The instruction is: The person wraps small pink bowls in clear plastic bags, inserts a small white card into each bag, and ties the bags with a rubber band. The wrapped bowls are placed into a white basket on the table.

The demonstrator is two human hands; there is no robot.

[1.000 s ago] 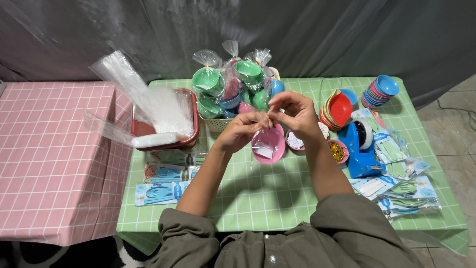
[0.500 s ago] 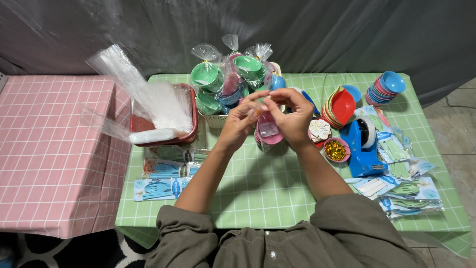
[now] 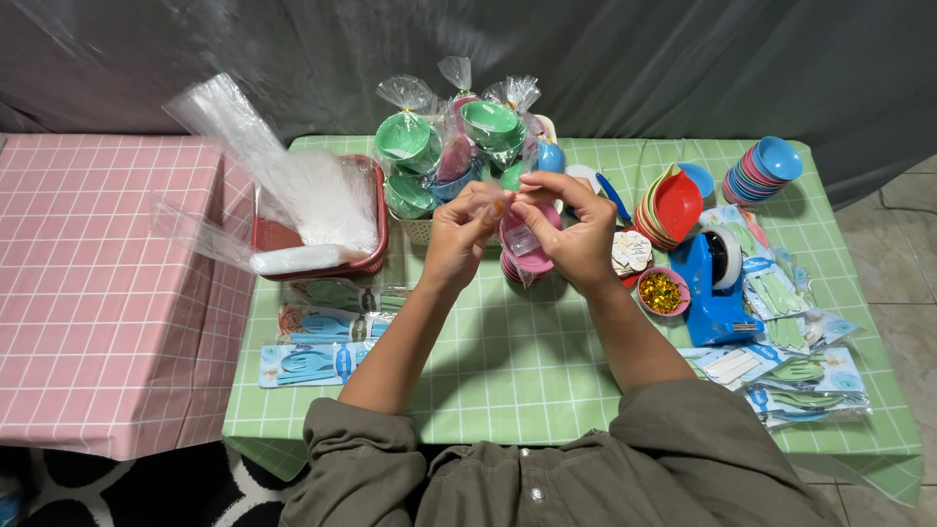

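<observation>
Over the green checked table [image 3: 547,361], my left hand [image 3: 462,232] and my right hand [image 3: 573,234] meet fingertip to fingertip. Both pinch the gathered top of a clear plastic bag holding a pink bowl set [image 3: 527,246]. The bag hangs just above the table between my palms. Behind my hands stands a white basket of wrapped green, blue and pink bowl sets [image 3: 451,151]. My fingers hide the bag's neck, so whether it is tied does not show.
A red tray of clear plastic bags [image 3: 312,205] sits left. Packs of blue and green cutlery [image 3: 317,361] lie front left, more packs [image 3: 795,371] right. Blue tape dispenser [image 3: 717,278], small bowl of gold pieces [image 3: 662,291], stacked coloured bowls [image 3: 766,166]. A pink checked table [image 3: 98,293] adjoins.
Both hands with the pink bagged set have lifted slightly and moved away from me toward the basket; the fingers keep working at the bag's top.
</observation>
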